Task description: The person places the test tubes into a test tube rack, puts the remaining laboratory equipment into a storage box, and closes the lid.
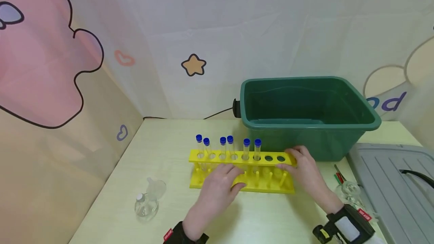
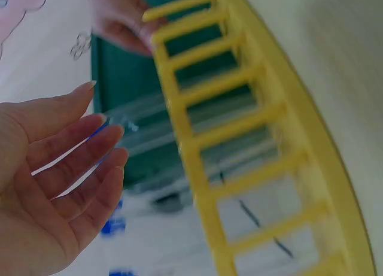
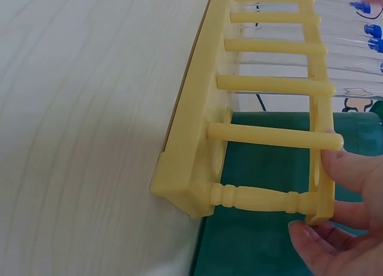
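Two hands work one yellow test-tube rack (image 1: pixel 241 168) that lies straight ahead of me on the pale table (image 1: pixel 162 150), its long axis running left to right. My left hand (image 1: pixel 218 183), fingers straight and relaxed, rests flat at the rack's front middle; my right hand (image 1: pixel 305 168) pinches the right end, thumb and fingers around the top bar. Six blue-capped tubes (image 1: pixel 230 148) stand in the left holes. Beyond, just behind the rack, sits a green tub (image 1: pixel 305 112).
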The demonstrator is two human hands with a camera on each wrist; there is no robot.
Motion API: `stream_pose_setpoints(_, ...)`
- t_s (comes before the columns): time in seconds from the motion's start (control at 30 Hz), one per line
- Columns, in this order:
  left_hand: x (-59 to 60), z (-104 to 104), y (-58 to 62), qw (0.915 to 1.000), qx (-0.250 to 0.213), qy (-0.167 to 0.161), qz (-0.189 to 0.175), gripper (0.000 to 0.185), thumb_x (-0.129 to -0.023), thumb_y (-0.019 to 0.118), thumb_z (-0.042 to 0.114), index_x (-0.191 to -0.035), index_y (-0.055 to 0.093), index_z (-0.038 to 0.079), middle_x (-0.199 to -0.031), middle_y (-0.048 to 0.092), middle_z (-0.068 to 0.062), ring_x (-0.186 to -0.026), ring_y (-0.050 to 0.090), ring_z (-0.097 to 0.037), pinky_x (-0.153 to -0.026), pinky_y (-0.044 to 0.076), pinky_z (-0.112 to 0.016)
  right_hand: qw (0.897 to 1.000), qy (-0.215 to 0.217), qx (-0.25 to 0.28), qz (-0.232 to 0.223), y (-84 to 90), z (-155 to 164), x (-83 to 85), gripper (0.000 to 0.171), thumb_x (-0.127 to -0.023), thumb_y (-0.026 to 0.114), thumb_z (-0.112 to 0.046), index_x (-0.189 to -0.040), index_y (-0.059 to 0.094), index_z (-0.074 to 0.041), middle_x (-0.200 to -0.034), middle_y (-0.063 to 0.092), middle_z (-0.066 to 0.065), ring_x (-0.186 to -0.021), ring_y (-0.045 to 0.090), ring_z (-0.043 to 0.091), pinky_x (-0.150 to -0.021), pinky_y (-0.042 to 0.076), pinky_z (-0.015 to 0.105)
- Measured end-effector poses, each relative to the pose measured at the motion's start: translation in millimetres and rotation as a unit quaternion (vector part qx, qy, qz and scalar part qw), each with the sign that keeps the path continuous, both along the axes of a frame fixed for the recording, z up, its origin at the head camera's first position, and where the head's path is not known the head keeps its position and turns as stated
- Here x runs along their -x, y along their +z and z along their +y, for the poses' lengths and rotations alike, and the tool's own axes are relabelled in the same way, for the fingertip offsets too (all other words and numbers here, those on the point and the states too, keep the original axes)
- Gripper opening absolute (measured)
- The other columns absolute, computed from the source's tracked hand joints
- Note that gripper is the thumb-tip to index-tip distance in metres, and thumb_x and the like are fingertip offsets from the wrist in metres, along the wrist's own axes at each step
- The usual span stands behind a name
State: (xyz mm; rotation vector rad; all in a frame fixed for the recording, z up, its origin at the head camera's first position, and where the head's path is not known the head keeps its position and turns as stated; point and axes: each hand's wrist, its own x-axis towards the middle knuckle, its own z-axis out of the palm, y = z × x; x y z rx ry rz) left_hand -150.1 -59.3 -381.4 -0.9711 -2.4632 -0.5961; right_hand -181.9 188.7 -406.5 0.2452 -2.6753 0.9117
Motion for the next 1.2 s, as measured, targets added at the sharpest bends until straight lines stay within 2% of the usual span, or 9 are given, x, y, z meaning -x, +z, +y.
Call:
stream_pose_setpoints(0.2, 11.4, 31.7, -12.4, 0.9985, 0.042, -0.011, 0.033, 0.033, -0.074, 0.075, 0.024, -0.1, 0.064, 0.008, -0.093, 0.058, 0.0, -0.082, 0.053, -0.014, -0.072, 0.042, -0.018, 1.0, 0.001, 0.004, -0.007, -0.1, -4.8, -1.2, 0.047, -0.073, 0.075, -0.019, -0.106, 0.057, 0.01, -0.101, 0.045, 0.019, -0.086, 0.047, 0.032, -0.075, 0.045, 0.043)
stream_pose_setpoints(0.37, 15.9, 45.4, -20.8, 0.9947, 0.074, -0.021, 0.067, 0.034, -0.073, 0.075, 0.03, -0.098, 0.065, 0.009, -0.091, 0.06, 0.002, -0.082, 0.054, -0.012, -0.074, 0.042, -0.017, 1.0, 0.005, 0.004, -0.006, -0.2, -12.0, -1.6, 0.046, -0.072, 0.076, -0.018, -0.104, 0.058, 0.009, -0.1, 0.046, 0.017, -0.085, 0.047, 0.03, -0.073, 0.046, 0.041)
stream_pose_setpoints(0.5, 19.5, 50.6, -24.8, 0.9921, 0.095, -0.012, 0.081, 0.031, -0.073, 0.076, 0.031, -0.095, 0.067, 0.011, -0.087, 0.06, 0.003, -0.08, 0.054, -0.012, -0.082, 0.041, -0.022, 1.0, 0.011, 0.002, -0.011, 0.3, -19.0, -1.0, 0.046, -0.072, 0.077, -0.018, -0.103, 0.058, 0.009, -0.099, 0.046, 0.017, -0.084, 0.048, 0.029, -0.073, 0.047, 0.039)
stream_pose_setpoints(0.6, 22.4, 51.1, -27.1, 0.9915, 0.103, 0.001, 0.08, 0.026, -0.071, 0.077, 0.028, -0.09, 0.068, 0.013, -0.081, 0.059, 0.004, -0.074, 0.054, -0.011, -0.079, 0.043, -0.021, 1.0, 0.011, 0.002, -0.019, 0.6, -24.9, -1.0, 0.046, -0.072, 0.077, -0.018, -0.103, 0.058, 0.009, -0.098, 0.046, 0.016, -0.083, 0.048, 0.028, -0.072, 0.047, 0.038)
stream_pose_setpoints(0.73, 25.9, 48.9, -30.0, 0.9913, 0.11, 0.023, 0.069, 0.016, -0.071, 0.077, 0.023, -0.081, 0.069, 0.014, -0.073, 0.058, 0.005, -0.065, 0.054, -0.009, -0.06, 0.042, -0.016, 0.999, 0.008, 0.003, -0.031, 0.8, -33.0, -0.5, 0.047, -0.072, 0.077, -0.02, -0.104, 0.058, 0.008, -0.097, 0.045, 0.015, -0.082, 0.048, 0.027, -0.072, 0.047, 0.037)
stream_pose_setpoints(0.8, 26.5, 46.1, -30.7, 0.9914, 0.109, 0.034, 0.064, 0.011, -0.072, 0.076, 0.021, -0.078, 0.069, 0.014, -0.07, 0.059, 0.005, -0.062, 0.054, -0.008, -0.055, 0.04, -0.016, 0.999, 0.009, 0.001, -0.035, 0.5, -37.5, -0.2, 0.047, -0.072, 0.077, -0.022, -0.104, 0.058, 0.007, -0.098, 0.045, 0.014, -0.082, 0.047, 0.027, -0.072, 0.047, 0.037)
stream_pose_setpoints(1.0, 26.9, 35.4, -30.0, 0.9924, 0.092, 0.056, 0.06, 0.004, -0.074, 0.074, 0.015, -0.077, 0.071, 0.014, -0.07, 0.062, 0.006, -0.059, 0.055, -0.006, -0.055, 0.041, -0.015, 0.999, 0.021, -0.001, -0.036, 0.9, -48.4, -0.2, 0.048, -0.073, 0.076, -0.021, -0.107, 0.057, 0.006, -0.101, 0.045, 0.014, -0.084, 0.047, 0.026, -0.074, 0.047, 0.036)
stream_pose_setpoints(1.2, 31.0, 22.5, -31.1, 0.9958, 0.061, 0.065, 0.021, 0.008, -0.074, 0.073, 0.011, -0.083, 0.073, 0.01, -0.076, 0.066, 0.003, -0.064, 0.058, -0.008, -0.06, 0.044, -0.016, 0.998, 0.037, 0.026, -0.04, 2.6, -53.3, -0.8, 0.05, -0.076, 0.074, -0.014, -0.115, 0.053, 0.008, -0.109, 0.046, 0.018, -0.09, 0.052, 0.029, -0.074, 0.048, 0.038)
